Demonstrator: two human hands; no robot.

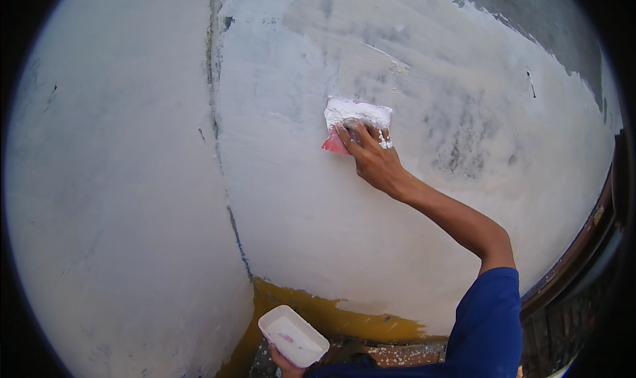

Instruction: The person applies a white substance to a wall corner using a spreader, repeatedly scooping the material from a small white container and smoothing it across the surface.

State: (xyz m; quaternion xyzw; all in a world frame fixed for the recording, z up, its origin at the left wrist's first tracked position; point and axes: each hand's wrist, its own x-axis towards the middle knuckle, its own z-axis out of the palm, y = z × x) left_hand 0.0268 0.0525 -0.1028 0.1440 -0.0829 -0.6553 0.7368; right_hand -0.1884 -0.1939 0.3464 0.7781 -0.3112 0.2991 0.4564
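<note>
Against the wall (pixel 291 206), my right hand (pixel 374 154) grips a flat red putty spreader (pixel 336 143). White putty (pixel 358 111) thickly coats the spreader's upper part, and some clings to my fingers. Low in the view, my left hand (pixel 285 365) holds a white rectangular tub (pixel 317 351) from its left side and below. White putty lies inside the tub, with a small pinkish patch on it. Most of the left hand is hidden beneath the tub.
A wall corner (pixel 215 113) with a dark, rough seam runs down left of centre. Grey bare plaster (pixel 530 14) shows at the upper right. A mustard-yellow band (pixel 318 308) crosses the wall's foot. A brown frame-like edge (pixel 576 232) curves along the right side.
</note>
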